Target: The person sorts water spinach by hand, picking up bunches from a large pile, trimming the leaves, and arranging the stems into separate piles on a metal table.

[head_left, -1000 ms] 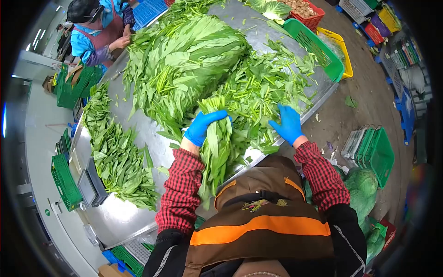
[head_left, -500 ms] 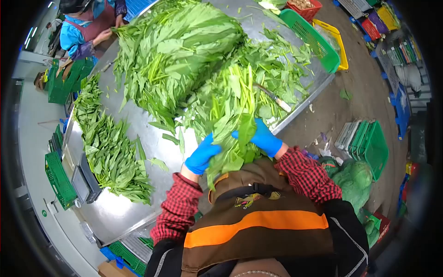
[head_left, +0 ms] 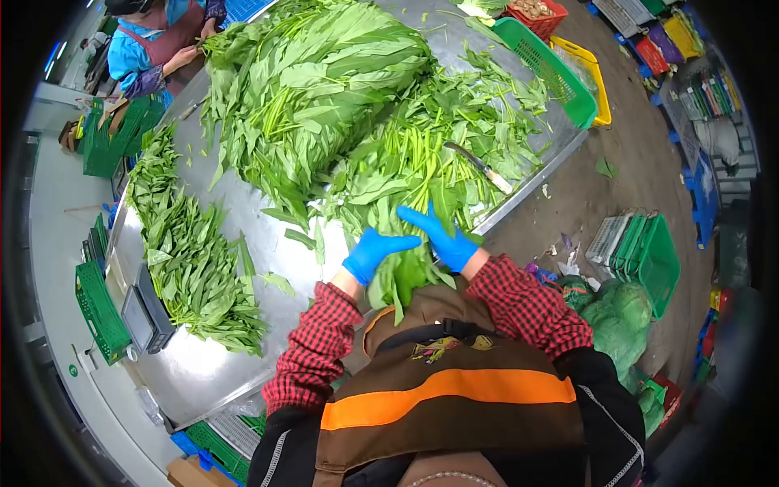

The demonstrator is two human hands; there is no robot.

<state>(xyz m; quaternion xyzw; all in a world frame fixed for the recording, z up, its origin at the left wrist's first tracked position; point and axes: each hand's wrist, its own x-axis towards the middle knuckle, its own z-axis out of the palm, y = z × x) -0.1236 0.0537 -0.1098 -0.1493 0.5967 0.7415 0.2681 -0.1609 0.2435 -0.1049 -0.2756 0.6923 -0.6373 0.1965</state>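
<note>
Where the near edge of the metal table (head_left: 264, 243) meets the person's brown apron (head_left: 454, 434), a bunch of leafy greens (head_left: 406, 276) lies between two blue-gloved hands, its stems directed away from the body and its leaf tips hanging against the cloth. Left hand (head_left: 375, 255): at the left flank of the bunch, thumb stretched across the leaves, the other fingers largely hidden. Right hand (head_left: 442, 239): at the opposite flank, thumb extended over the greens and set apart from the fingers. I cannot tell how firmly either hand closes. Just beyond, loose leaves and stems (head_left: 479, 114) cover the surface; on them, to the right, rests a knife (head_left: 479, 165), pale handle towards the table's edge. Farther back: a large heap of greens (head_left: 333, 89). Along the left side: a separate row of greens (head_left: 203, 276), beside a dark-framed device (head_left: 146, 308). Far right: a green basket (head_left: 560, 85), with a yellow crate (head_left: 604, 101) just beside it. Upper left: a co-worker (head_left: 162, 49), hands at the heap's edge.
</note>
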